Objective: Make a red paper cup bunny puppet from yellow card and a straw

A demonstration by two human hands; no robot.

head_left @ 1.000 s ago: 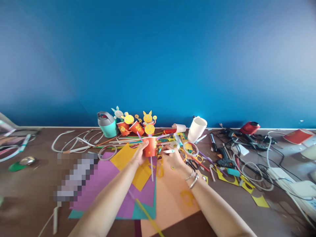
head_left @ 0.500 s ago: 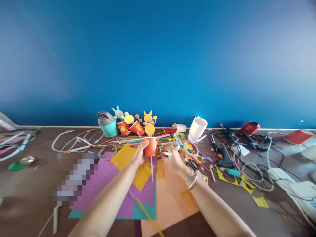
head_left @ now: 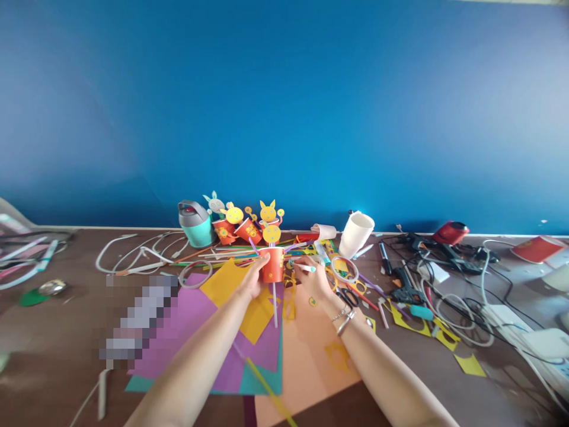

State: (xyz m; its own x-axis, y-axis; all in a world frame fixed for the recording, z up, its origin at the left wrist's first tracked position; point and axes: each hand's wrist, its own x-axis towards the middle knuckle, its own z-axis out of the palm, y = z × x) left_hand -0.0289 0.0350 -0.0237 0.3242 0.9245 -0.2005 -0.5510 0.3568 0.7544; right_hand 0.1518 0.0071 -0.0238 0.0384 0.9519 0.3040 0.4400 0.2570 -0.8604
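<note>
My left hand [head_left: 254,277] is wrapped round a red paper cup [head_left: 272,268], held upright above the coloured sheets. A round yellow paper face [head_left: 271,233] shows above the cup. Purple straws stick out at its sides, and a pale straw [head_left: 274,308] hangs below. Just right of the cup is my right hand [head_left: 313,279], its fingers pinched together near the right-hand straw [head_left: 299,245]. A small white piece shows at those fingers, too small to name. Below the right hand, a small yellow disc [head_left: 312,301] lies on the orange paper [head_left: 311,356].
Finished-looking cup figures [head_left: 246,228] stand behind, beside a teal container [head_left: 196,228]. Black-handled scissors [head_left: 348,296], tape rolls [head_left: 344,270] and a tall white cup [head_left: 356,234] are at the right. Farther right lie glue guns [head_left: 406,287] and tangled cables. Purple sheets [head_left: 191,320] lie at left.
My right hand has shifted slightly up and right, away from the cup. The small yellow disc now shows on the orange paper below it. My left hand still holds the cup.
</note>
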